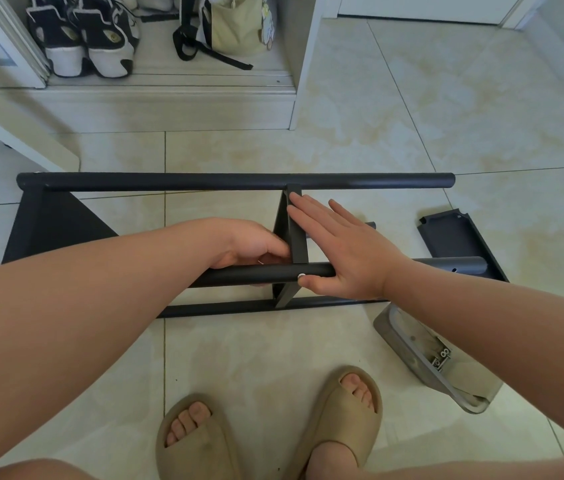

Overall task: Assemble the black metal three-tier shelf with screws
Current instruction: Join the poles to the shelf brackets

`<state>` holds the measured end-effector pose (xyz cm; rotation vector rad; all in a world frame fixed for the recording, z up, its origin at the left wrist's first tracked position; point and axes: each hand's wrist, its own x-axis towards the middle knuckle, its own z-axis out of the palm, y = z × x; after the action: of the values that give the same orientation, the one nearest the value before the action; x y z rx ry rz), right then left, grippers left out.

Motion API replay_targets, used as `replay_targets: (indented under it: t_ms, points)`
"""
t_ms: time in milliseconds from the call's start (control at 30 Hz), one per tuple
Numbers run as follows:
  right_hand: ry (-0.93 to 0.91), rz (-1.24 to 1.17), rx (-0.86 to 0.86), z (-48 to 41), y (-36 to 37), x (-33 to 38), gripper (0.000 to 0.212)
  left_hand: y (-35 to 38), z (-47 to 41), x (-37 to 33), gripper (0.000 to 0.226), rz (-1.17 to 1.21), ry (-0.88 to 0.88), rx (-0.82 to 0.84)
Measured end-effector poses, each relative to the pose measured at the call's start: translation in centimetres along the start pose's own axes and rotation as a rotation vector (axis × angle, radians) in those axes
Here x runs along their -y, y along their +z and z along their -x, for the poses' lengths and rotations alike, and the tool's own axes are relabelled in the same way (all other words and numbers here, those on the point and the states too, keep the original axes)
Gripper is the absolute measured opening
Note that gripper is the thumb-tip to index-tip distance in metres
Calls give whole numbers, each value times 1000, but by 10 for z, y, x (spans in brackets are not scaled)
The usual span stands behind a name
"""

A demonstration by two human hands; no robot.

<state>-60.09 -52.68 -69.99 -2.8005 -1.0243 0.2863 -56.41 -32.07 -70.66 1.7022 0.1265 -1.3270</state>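
Observation:
The black metal shelf lies on its side on the tiled floor, with a far pole and a near pole running left to right. One shelf panel sits at the left end and a middle panel stands between the poles. My left hand reaches behind the near pole with curled fingers by the middle panel; something small and pale shows at its fingertips. My right hand lies flat with straight fingers against the middle panel, its thumb by a silver screw in the near pole.
A loose black shelf panel lies at the right. A grey tray holding several screws sits near my right forearm. My feet in tan slippers stand in front. A white cabinet with shoes and a bag is behind.

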Motion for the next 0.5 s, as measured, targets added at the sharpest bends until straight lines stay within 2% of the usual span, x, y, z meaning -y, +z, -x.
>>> replay_targets:
  t_ms: [133, 367, 500]
  points:
    - [-2, 2, 2, 0, 0, 0, 98, -1, -3, 1, 13, -32, 39, -8]
    - [0, 11, 19, -1, -1, 0, 98, -4, -2, 2, 21, 53, 16, 85]
    - [-2, 4, 17, -1, -1, 0, 98, -2, -3, 1, 15, 24, 16, 37]
